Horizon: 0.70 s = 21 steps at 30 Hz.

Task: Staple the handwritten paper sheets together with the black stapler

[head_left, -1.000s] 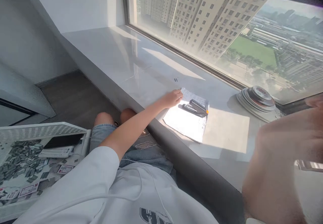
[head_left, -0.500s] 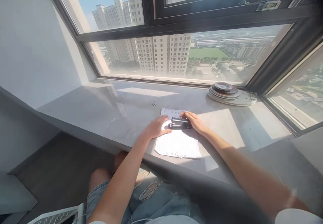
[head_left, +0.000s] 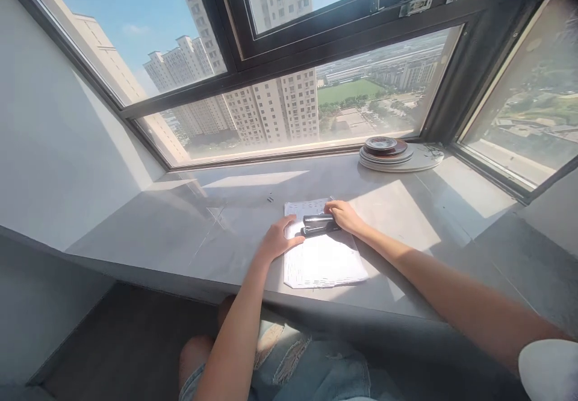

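Note:
A black stapler [head_left: 317, 224] lies across the upper part of a stack of white printed sheets [head_left: 323, 262] on the grey sill. My right hand [head_left: 344, 215] is wrapped round the stapler's right end. At its left end is my left hand [head_left: 277, 238], thumb and fingers spread apart on the left part of the sheets, holding nothing. The stapler's jaw end points toward the gap between that thumb and the fingers. Whether the left fingertips touch the stapler is unclear.
Two tiny dark pieces [head_left: 270, 198] lie beyond the sheets to the left. Stacked plates [head_left: 388, 154] sit on a pale oval board [head_left: 428, 158] at the back right, near the window frame. The sill's front edge runs just above my knees.
The head view has tilted and shifted. My right hand has closed further over the stapler's right end. The left hand has barely moved against the sheets.

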Tool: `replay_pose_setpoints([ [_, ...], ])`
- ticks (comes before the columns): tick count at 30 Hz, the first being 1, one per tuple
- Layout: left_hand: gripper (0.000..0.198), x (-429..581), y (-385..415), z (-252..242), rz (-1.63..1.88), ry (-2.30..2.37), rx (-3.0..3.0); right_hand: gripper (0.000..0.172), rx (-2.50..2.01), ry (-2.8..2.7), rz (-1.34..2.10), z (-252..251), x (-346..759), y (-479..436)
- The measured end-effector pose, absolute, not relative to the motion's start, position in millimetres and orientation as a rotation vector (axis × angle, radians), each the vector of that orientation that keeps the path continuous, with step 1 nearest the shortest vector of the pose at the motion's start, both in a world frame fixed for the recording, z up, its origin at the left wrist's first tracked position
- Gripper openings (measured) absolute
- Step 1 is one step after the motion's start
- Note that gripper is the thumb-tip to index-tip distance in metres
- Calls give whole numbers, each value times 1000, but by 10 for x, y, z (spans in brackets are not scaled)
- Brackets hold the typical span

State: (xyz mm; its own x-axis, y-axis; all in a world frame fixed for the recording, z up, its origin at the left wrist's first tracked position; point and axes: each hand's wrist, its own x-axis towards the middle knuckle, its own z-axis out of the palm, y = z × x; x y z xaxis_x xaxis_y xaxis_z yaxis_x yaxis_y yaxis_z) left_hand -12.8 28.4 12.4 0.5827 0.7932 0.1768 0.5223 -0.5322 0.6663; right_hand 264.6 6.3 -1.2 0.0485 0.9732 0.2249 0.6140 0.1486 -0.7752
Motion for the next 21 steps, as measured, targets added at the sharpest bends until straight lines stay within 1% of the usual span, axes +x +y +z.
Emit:
replay_pose_setpoints([
  [8, 60, -123, 273, 167, 633, 1015, 2254, 16, -1500, -1626, 643, 16, 2632, 45],
  [21, 49, -113, 276, 154, 693, 978, 2143, 19, -1460, -1650, 630, 24, 2638, 56],
])
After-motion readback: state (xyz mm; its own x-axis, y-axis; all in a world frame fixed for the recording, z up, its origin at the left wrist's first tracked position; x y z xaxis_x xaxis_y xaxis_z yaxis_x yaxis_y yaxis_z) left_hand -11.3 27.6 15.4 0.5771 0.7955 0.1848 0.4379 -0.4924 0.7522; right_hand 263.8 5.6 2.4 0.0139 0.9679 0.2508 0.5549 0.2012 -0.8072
